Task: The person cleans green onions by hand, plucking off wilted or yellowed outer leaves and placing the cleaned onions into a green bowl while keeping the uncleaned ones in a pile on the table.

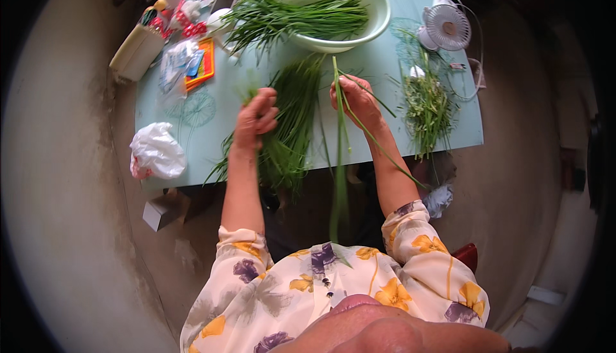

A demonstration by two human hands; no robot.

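In the head view my left hand [256, 118] is closed around a bunch of green leafy stalks, blurred, with their tips showing above the fist and more hanging below it. My right hand [357, 97] pinches a few long thin stalks [339, 126] that dangle toward my lap. Between the hands a pile of garlic chives [301, 98] lies on the table, its ends hanging over the near edge. Beyond it, a large bundle of chives [317, 18] rests across the rim of a pale green plastic basin [380, 28]. At the right lies a heap of trimmed scraps [428, 107].
A small white fan [447, 26] with a cable stands on the right of the light blue table [207, 155]. On the left are a crumpled white plastic bag [158, 151], an orange packet [202, 62], clear plastic wrapping [174, 66] and a cream container [138, 52].
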